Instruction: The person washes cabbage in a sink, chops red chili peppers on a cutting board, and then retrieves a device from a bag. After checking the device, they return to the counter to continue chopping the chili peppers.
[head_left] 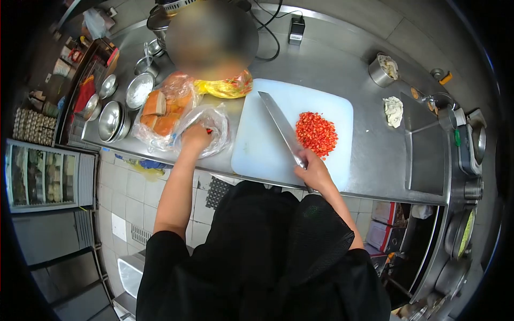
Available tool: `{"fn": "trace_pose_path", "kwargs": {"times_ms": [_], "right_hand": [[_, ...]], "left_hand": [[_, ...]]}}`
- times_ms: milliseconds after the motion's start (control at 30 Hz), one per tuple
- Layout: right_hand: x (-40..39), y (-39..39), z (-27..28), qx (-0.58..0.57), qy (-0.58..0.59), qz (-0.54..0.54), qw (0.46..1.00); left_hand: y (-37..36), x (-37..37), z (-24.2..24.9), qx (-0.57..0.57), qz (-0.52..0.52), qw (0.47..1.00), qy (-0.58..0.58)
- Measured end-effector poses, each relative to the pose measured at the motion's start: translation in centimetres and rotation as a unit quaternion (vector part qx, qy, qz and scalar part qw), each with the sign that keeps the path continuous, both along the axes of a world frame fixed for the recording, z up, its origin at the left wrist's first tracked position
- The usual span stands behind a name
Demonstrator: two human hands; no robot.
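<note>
My right hand (315, 170) is closed around the handle of a large knife (282, 125). Its long blade rests slantwise on a white cutting board (254, 147), pointing to the far left. Beside the blade, on the right, lies a heap of finely chopped red peppers (316, 134). Over on the left, my left hand (196, 138) reaches into a clear plastic bag (218, 120), with its fingers curled in. A small red bit shows at the fingertips; what they grip is too small to make out.
Bread rolls (165, 124) in clear plastic lie left of my left hand. A yellow bag (222, 86) with red pieces sits behind. Metal bowls (110, 121) stand far left. On the right are a metal pot (382, 72), a pale crumpled lump (393, 111) and a sink (428, 160).
</note>
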State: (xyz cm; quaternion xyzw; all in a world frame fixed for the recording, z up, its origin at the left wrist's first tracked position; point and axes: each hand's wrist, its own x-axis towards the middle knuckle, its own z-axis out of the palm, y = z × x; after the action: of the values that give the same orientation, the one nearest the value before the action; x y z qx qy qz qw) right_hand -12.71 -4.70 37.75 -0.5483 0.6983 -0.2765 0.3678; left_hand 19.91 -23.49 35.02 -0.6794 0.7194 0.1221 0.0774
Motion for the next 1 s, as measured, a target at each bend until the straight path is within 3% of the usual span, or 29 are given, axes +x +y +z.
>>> {"fn": "trace_pose_path", "kwargs": {"times_ms": [133,233,367,467,600,700,767,900,967,1000], "right_hand": [[-1.0,0.3,0.2,0.014,-0.109,-0.004,0.994],[-0.9,0.4,0.2,0.088,-0.263,-0.032,0.96],[-1.1,0.5,-0.2,0.105,-0.238,-0.061,0.964],[-1.3,1.0,0.1,0.102,-0.179,-0.089,0.974],[-1.0,1.6,0.3,0.086,-0.11,-0.131,0.982],[-0.7,1.8,0.1,0.079,-0.071,-0.132,0.985],[-0.6,1.8,-0.1,0.068,-0.019,-0.13,0.989],[-0.3,1.9,0.0,0.077,-0.005,-0.135,0.988],[-0.2,1.9,0.0,0.072,-0.011,-0.143,0.987],[-0.1,1.9,0.0,0.068,-0.018,-0.146,0.987]], "left_hand": [[-0.8,0.9,-0.4,-0.003,-0.021,0.999,0.035],[-1.1,1.6,-0.3,-0.002,-0.027,0.995,0.092],[-1.1,2.3,0.8,-0.039,-0.036,0.984,0.17],[-1.5,2.8,1.7,-0.05,-0.091,0.984,0.143],[-1.1,2.8,4.9,-0.076,-0.092,0.978,0.17],[-1.0,4.0,6.2,-0.09,-0.113,0.958,0.247],[-0.2,4.0,9.1,-0.011,-0.009,0.932,0.362],[0.3,4.6,10.5,0.028,-0.008,0.892,0.451],[0.8,3.3,10.6,0.076,-0.011,0.808,0.584],[0.9,1.9,10.5,0.079,-0.017,0.808,0.583]]}}
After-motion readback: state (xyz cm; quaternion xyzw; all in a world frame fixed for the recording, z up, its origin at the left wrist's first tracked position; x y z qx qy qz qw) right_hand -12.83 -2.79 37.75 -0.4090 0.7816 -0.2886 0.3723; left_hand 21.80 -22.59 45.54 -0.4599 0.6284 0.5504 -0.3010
